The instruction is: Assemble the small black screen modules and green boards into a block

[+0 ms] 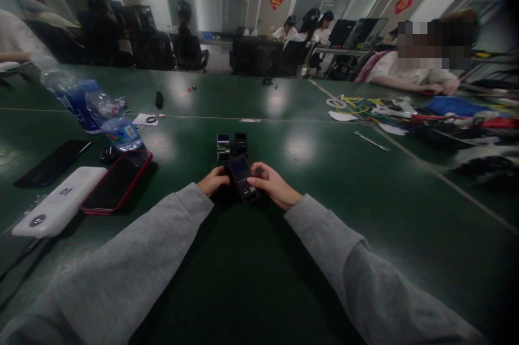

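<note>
A small black handheld device with a screen and buttons sits between both hands, just above the green table. My left hand curls around its left side. My right hand grips its right side, fingers bent over the edge. Just beyond the device lie a small circuit board with a blue display and a black component. Grey sleeves cover both forearms.
To the left lie a red-cased phone, a white power bank, a black phone and two water bottles. A wrench and a heap of cables and parts lie right, beside a seated person. Other people sit at the back.
</note>
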The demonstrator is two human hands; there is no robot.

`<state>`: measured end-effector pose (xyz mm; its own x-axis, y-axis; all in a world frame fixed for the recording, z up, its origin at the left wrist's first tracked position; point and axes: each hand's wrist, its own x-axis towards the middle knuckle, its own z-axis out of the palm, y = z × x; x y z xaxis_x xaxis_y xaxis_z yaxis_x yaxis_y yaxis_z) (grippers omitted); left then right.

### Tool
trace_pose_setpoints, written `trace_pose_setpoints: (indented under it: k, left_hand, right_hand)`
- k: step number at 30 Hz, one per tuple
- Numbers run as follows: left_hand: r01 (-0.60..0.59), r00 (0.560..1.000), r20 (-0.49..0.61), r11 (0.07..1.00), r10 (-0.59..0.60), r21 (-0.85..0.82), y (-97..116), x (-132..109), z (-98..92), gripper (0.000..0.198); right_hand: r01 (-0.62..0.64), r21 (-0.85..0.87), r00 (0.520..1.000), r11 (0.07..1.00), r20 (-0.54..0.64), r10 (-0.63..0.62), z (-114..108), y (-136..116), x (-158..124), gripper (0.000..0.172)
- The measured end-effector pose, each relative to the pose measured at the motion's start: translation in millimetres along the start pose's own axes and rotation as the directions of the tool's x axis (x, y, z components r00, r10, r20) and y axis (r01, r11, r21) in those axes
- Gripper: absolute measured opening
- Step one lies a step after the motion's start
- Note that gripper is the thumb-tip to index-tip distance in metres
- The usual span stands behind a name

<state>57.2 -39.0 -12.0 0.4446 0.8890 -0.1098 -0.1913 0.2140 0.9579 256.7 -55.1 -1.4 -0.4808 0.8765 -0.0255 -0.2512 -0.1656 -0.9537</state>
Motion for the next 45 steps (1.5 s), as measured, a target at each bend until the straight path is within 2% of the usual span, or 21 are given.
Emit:
trace_pose_setpoints:
  k: [6,10,15,19,32,37,45]
  left_hand:
    - [-0.113,0.993,0.036,0.993,0.112,0.031,-8,6,-6.5,0.054]
    - [-0.175,0.983,-0.052,0.983,0.179,0.061,-7,4,-2.1,0.059]
    - [-0.138,0.971,-0.166,0.971,0.171,0.195,0,-7,5.2,0.076]
    - [-0.119,0.97,-0.181,0.965,0.164,0.235,4,-13,4.5,0.084]
    - [-0.12,0.969,-0.192,0.974,0.157,0.19,6,-24,3.7,0.079]
    - [-0.106,0.967,-0.208,0.975,0.147,0.196,6,-26,4.7,0.078]
    - [-0.111,0.977,-0.153,0.964,0.15,0.241,7,-26,-1.5,0.077]
  right_hand:
    - [0.049,0.044,0.989,0.998,-0.142,-0.042,1,1,0,0.047]
    - [0.071,0.009,0.985,0.997,-0.157,-0.068,1,4,0,0.047]
    - [0.099,-0.019,0.986,0.995,-0.136,-0.1,1,8,1,0.047]
    - [0.105,-0.02,0.985,0.994,-0.136,-0.107,0,10,1,0.047]
    - [0.101,-0.076,0.984,0.992,-0.14,-0.111,13,9,-6,0.052]
    - [0.086,-0.109,0.993,0.99,-0.075,-0.095,12,10,-7,0.054]
    - [0.088,-0.166,0.995,0.982,-0.033,-0.095,14,10,-5,0.046]
